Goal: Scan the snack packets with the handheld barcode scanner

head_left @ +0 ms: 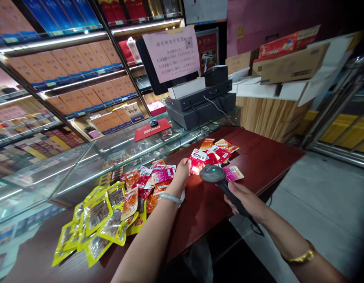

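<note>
My left hand [184, 169] pinches the edge of a red and white snack packet [198, 160] above the dark red counter. My right hand [246, 198] is wrapped round the handle of a black barcode scanner [214, 175], its head pointing toward that packet and a green light glowing on top. Light falls on the packet's lower edge. Behind it lies a small pile of red and orange packets [221, 152], with a pink packet [234, 173] just beyond the scanner. Left of my left arm is a bigger heap of orange and red packets [143, 179] beside yellow-edged packets [97, 212].
A glass display case [81, 161] runs along the far side, carrying a red mouse pad [152, 129]. At the back stand a monitor with a pink paper sign [172, 55] and a black cash drawer [199, 108]. Cardboard boxes [293, 65] are stacked at right.
</note>
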### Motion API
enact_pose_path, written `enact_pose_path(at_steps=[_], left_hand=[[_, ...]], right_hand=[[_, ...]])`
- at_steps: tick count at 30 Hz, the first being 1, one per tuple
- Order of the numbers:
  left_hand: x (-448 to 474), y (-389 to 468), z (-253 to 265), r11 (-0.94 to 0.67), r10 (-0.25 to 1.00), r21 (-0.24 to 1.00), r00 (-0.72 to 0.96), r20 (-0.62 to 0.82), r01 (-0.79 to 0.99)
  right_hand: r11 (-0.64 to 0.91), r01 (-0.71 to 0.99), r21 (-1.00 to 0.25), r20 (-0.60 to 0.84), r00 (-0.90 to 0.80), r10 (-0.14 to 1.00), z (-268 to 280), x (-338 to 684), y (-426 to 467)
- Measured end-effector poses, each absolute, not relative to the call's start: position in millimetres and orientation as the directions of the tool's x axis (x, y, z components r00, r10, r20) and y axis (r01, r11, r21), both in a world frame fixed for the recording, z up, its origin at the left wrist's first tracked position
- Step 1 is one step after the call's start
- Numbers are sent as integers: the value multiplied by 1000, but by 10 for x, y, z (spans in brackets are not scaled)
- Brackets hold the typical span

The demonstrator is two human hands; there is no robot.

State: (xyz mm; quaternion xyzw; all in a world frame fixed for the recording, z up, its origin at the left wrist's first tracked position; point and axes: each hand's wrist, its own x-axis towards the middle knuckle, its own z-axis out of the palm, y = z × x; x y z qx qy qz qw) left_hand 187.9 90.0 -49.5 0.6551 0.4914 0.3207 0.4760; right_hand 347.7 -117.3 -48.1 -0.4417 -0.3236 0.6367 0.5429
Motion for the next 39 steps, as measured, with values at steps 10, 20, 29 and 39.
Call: enact_pose_path(at_steps=[10, 20, 29, 39], left_hand=[[1599, 900, 118, -437, 852, 593, 522, 33, 676], [867, 542, -38, -563, 826, -158, 558, -73, 811], [592, 930, 146, -406, 903, -174, 424, 75, 897], [550, 1272, 46, -342, 940, 112, 342, 19, 933]], right_hand=[[-190, -385, -903, -229, 59, 972, -519, 3564, -1144], [-227, -300, -927, -217, -65, 974, -532, 3312, -1051], [-228, -290, -930, -222, -54, 974, -553, 3272, -1025], [-161, -232, -959, -135, -126, 983, -481, 2985, -811]])
